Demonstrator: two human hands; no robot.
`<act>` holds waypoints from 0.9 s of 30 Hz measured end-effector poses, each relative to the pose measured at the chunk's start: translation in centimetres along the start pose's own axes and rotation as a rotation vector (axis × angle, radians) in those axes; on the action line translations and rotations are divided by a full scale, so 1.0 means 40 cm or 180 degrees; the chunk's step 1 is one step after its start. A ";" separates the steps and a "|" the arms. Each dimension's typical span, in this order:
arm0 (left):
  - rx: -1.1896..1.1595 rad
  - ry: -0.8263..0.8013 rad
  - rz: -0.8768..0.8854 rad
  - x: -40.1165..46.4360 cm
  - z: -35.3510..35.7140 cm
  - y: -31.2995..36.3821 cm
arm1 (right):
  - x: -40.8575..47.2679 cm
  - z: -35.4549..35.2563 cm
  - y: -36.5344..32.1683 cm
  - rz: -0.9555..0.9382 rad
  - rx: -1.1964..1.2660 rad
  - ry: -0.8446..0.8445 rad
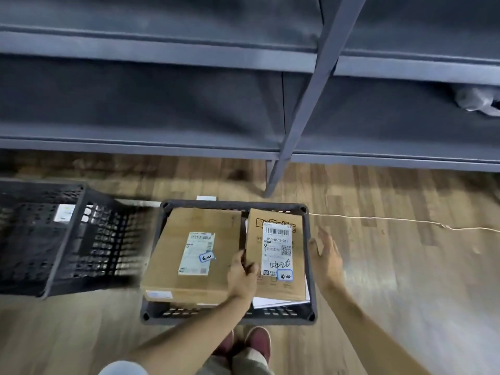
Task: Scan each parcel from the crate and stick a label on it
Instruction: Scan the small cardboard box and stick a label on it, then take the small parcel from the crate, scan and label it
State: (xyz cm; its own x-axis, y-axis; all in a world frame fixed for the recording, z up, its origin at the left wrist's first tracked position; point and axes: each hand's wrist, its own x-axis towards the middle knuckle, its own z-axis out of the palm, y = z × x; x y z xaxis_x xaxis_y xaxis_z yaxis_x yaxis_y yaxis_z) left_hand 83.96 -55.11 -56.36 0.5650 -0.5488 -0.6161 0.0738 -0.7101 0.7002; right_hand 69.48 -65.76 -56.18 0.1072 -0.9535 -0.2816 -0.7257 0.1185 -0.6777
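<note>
A dark plastic crate (232, 204) stands on the floor in front of me. Inside it lie two cardboard parcels. The wide parcel (189, 277) on the left carries a white shipping label with a small blue-edged sticker. The narrow parcel (273, 215) on the right has a white barcode label and a blue-edged sticker near its bottom. My left hand (242, 280) grips the narrow parcel's left edge, thumb on top. My right hand (326, 255) hovers with straight fingers just outside the crate's right rim. White sheets show under the narrow parcel.
A second black perforated crate (67, 239) lies tipped to the left. Grey metal shelving (286, 147) rises behind, its leg reaching the wooden floor. A thin cord (392, 219) runs along the floor at right. My shoes (259, 345) are just below the crate.
</note>
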 end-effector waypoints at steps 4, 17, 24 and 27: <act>0.0343 -0.0218 -0.0036 0.014 0.039 -0.036 | 0.013 0.031 0.033 0.0034 -0.0074 -0.0090; 0.2384 -0.0370 0.1094 0.013 -0.008 0.047 | -0.010 -0.018 -0.040 -0.0135 -0.0908 -0.0600; 0.2954 -0.0104 0.1474 -0.088 -0.177 0.251 | -0.071 -0.156 -0.290 -0.0475 -0.1338 -0.0857; 0.2832 0.0144 0.1499 -0.163 -0.288 0.371 | -0.105 -0.226 -0.458 -0.0711 -0.1457 -0.0874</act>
State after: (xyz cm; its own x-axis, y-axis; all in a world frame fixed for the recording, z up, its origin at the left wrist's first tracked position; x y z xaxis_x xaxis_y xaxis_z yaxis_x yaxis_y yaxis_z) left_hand 90.83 -57.00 -37.79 0.4107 -0.8542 -0.3188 -0.7949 -0.5067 0.3337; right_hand 76.17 -66.43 -36.44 0.4197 -0.8275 -0.3729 -0.8788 -0.2676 -0.3952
